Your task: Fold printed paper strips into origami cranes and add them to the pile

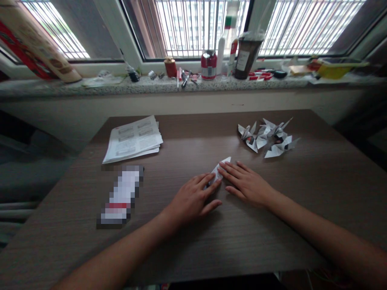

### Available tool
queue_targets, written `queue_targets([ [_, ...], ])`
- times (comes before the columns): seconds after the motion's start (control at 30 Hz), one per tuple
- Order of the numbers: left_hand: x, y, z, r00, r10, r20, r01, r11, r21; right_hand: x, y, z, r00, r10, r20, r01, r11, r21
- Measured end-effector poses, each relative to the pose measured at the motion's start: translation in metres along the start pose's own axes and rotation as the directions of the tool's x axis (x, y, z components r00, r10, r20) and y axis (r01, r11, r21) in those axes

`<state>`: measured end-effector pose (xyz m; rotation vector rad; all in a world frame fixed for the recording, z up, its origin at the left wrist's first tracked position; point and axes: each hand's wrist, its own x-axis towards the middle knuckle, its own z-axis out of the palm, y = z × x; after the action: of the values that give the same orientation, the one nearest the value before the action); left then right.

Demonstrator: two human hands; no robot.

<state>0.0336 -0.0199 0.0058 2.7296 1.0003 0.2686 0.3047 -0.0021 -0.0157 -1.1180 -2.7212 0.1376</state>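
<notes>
A small folded piece of white printed paper (218, 172) lies flat on the brown table (181, 249), under my fingertips. My left hand (196, 195) rests over its lower left part, fingers stretched out and thumb apart. From the other side my right hand (246, 183) presses its outstretched fingers on the paper's right edge. A narrow tip of the paper shows beyond my fingers; the rest is partly covered. Several folded paper cranes (267, 135) sit in a cluster beyond my right hand.
A stack of printed sheets (133, 139) lies at the back left. Nearer is a blurred-out phone-like object (121, 197). The granite windowsill (121, 90) holds a red can (208, 66), a dark lidded cup (246, 56), a white bottle (222, 52) and a yellow container (332, 70).
</notes>
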Motion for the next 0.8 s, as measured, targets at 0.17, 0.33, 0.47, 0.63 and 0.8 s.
queue_targets([
  [0.17, 0.0, 0.004, 0.0, 1.0, -0.001, 0.018, 0.001, 1.0, 0.027, 0.007, 0.0, 0.002, 0.998, -0.053, 0.036, 0.052, 0.998, 0.038],
  [0.33, 0.001, 0.004, -0.001, 1.0, 0.0, 0.021, 0.0, 1.0, 0.017, 0.01, 0.01, 0.003, 0.995, -0.071, 0.065, 0.067, 0.995, 0.07],
  [0.47, 0.002, 0.004, -0.001, 1.0, -0.009, 0.007, 0.009, 1.0, -0.003, 0.014, 0.026, 0.002, 0.997, -0.045, 0.057, 0.041, 0.996, 0.076],
  [0.63, 0.004, 0.004, 0.0, 1.0, -0.008, -0.02, 0.008, 1.0, -0.03, 0.021, 0.036, 0.002, 0.999, 0.04, 0.03, -0.042, 0.997, 0.06],
  [0.8, 0.006, 0.003, 0.0, 0.999, -0.001, -0.049, -0.001, 0.999, -0.041, 0.022, 0.033, 0.005, 0.998, 0.066, -0.025, -0.064, 0.997, 0.053],
])
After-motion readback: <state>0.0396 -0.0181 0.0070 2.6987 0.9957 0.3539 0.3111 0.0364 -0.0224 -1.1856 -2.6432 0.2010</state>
